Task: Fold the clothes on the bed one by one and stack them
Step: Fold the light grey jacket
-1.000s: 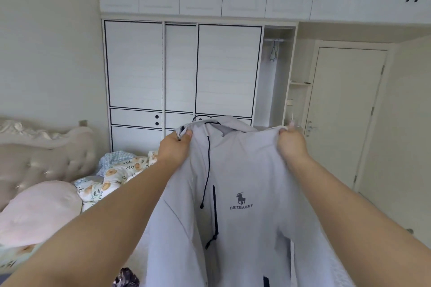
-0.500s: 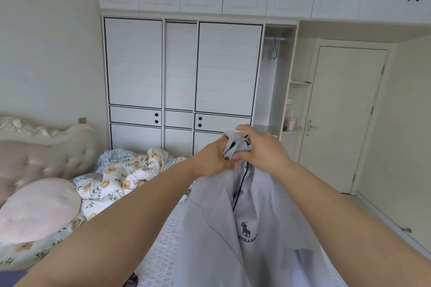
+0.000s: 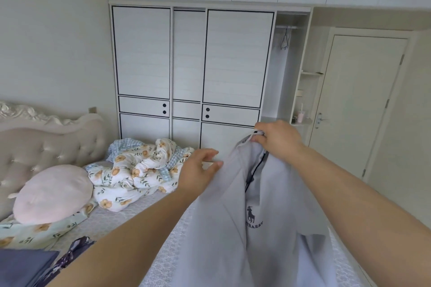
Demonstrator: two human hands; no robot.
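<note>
A light grey hooded jacket [image 3: 224,235] with a dark horse logo and a dark drawstring hangs folded lengthwise in front of me over the bed. My right hand [image 3: 277,140] grips both shoulders bunched together at the collar, up high. My left hand [image 3: 198,171] is lower and to the left, its fingers relaxed against the jacket's left edge. At the bottom left lie a folded dark blue garment [image 3: 23,265] and a dark patterned one [image 3: 70,254].
A floral duvet [image 3: 137,170] is crumpled at the head of the bed [image 3: 112,219], beside a pink round pillow [image 3: 53,193] and a tufted headboard [image 3: 46,147]. A white wardrobe [image 3: 191,65] fills the far wall; a closed door [image 3: 359,105] stands to the right.
A second ago both hands held the jacket spread by its shoulders. They brought the shoulders together; now my right hand alone holds them and my left hand has dropped to the jacket's left edge.
</note>
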